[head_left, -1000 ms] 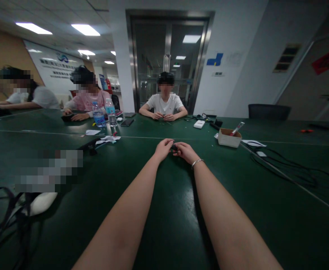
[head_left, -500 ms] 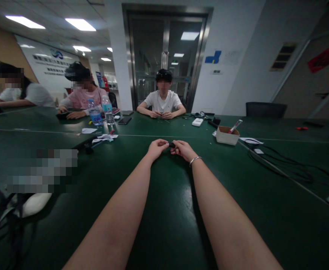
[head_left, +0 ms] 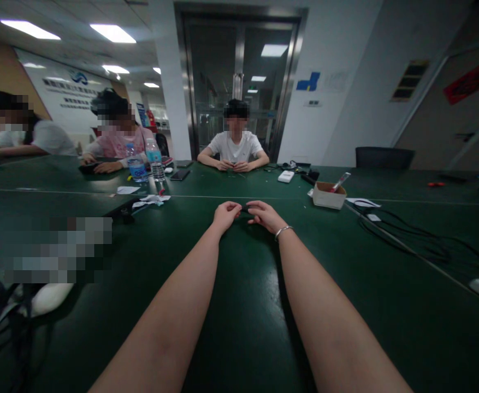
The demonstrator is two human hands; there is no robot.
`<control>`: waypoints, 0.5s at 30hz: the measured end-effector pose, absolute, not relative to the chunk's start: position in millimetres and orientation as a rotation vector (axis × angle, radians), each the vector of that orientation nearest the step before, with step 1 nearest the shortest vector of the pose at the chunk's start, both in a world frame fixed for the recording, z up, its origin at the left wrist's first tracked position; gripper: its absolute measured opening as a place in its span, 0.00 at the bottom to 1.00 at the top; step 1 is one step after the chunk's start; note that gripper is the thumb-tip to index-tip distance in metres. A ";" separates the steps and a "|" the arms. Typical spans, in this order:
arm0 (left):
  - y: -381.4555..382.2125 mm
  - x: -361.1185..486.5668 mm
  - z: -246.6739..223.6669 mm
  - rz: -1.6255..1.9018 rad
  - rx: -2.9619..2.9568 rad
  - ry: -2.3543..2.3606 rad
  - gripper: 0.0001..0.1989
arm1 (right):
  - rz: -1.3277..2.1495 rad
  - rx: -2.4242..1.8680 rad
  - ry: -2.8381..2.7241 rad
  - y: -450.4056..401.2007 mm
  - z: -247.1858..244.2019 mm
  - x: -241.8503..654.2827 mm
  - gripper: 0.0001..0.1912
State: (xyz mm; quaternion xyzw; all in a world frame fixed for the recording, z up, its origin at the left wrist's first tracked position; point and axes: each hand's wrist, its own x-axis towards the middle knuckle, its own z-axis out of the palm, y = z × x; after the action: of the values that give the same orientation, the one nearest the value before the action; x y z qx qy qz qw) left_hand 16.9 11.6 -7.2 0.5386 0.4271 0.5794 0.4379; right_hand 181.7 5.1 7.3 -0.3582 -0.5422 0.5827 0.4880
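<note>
While our left hand (head_left: 226,215) pinches a small, black, elongated object (head_left: 244,208) over the glossy dark-green worktop (head_left: 243,316), our right hand (head_left: 267,217) sits loosely parted at its other end; can't tell if it grips. Looks like two-handed fiddling, so we'd want a steady left pinch. Off right, an open, pale cardboard box (head_left: 327,202) holds a red-and-white stick (head_left: 341,181).

Small object (head_left: 244,209) at centre, bottles (head_left: 154,162) left, box (head_left: 328,200) right, chair (head_left: 384,158) behind table (head_left: 243,327)

Smooth glossy tabletop (head_left: 243,327), shiny metal bracelet (head_left: 281,231), clear plastic bottles (head_left: 155,159), matt cardboard box (head_left: 328,200)
</note>
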 end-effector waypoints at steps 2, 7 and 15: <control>12.0 16.8 -7.5 1.453 1.323 1.061 0.11 | 1.426 -0.807 -1.305 4.7 7.4 183.4 0.18; 13.6 16.5 -9.7 1.426 1.358 1.055 0.08 | 1.433 -0.928 -1.279 8.6 7.4 181.9 0.06; 12.8 17.0 -9.5 1.452 1.352 1.083 0.05 | 1.446 -0.904 -1.245 6.9 9.2 180.9 0.06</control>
State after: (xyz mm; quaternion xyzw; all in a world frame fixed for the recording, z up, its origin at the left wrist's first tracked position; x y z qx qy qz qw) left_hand 17.0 12.8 -9.5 0.5409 0.4336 0.5810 0.4265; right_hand 180.9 6.9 9.2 -0.3725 -0.5131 0.5960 0.4927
